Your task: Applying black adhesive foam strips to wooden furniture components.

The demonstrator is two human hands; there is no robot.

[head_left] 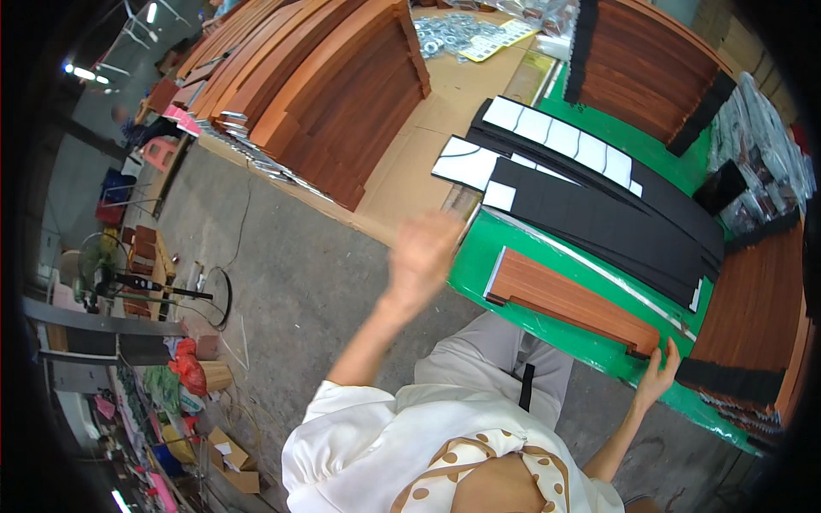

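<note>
The right hand (657, 374) has its fingers curled over the near corner of a brown board (569, 299) lying flat on the green table (479, 265), while the left hand (421, 256) is raised in the air, blurred, loosely open and holding nothing that I can see. Just beyond the board lie black strips (607, 218), some with white backing, and stacks of brown boards (342, 94) fill the cardboard-covered bench beyond. Judging by this, only one board is laid out, no strip is on it yet, and most stock remains unhandled.
</note>
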